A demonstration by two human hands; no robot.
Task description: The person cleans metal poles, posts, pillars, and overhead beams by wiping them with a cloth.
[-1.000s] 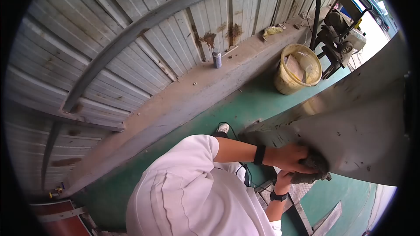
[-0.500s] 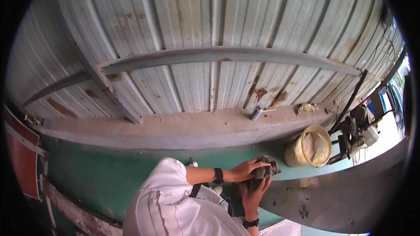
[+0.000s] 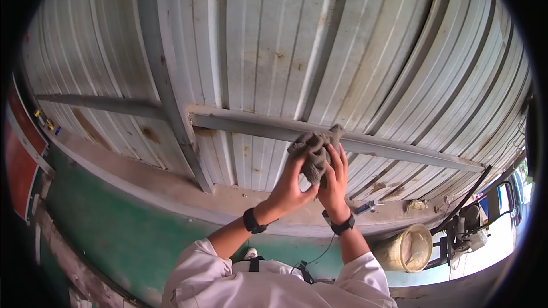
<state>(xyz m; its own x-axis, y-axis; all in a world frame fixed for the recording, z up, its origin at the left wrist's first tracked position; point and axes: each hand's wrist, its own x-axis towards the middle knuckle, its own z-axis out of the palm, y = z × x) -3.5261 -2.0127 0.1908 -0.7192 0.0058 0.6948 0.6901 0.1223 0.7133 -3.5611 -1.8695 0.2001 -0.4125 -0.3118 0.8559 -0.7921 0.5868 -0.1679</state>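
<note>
A lumpy grey-brown figure [image 3: 313, 158], clay-like, with a knob sticking up at its upper right, is held up in front of the metal wall. My left hand [image 3: 290, 189] grips its left and lower side, thumb underneath. On the other side, my right hand [image 3: 335, 181] is closed around it with the fingers pointing up. Both palms partly cover the figure, so its exact kind cannot be made out. Each wrist wears a black band, and a thin cable runs below the right one.
Corrugated metal wall [image 3: 274, 40] with a grey crossbeam [image 3: 245, 128] stands ahead. Along its foot runs a ledge holding a small canister [image 3: 365, 207]. A yellowish bucket [image 3: 394, 251] and dark machinery [image 3: 468, 228] are at right; a red panel [image 3: 20, 165] is at left. The floor is green.
Both hands have raised the figure from low beside the grey metal surface to in front of the wall. The view has turned left, and the metal surface has mostly left the frame.
</note>
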